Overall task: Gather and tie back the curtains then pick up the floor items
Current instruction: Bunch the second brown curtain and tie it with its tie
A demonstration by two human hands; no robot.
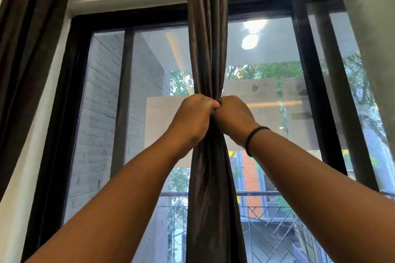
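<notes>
curtain: centre curtain (208,49) bunched into a tight column in front of the window (267,92)
left grip: left hand (193,116) clenched round the bunch at mid-height
right grip: right hand (234,114) clenched on it too — knuckles touching the left
band: black band (255,139) on the right wrist, not on the cloth
progress: gathered — no tie visible yet; side curtain (32,49) hangs loose
left: tying, then floor items (out of view)
</notes>
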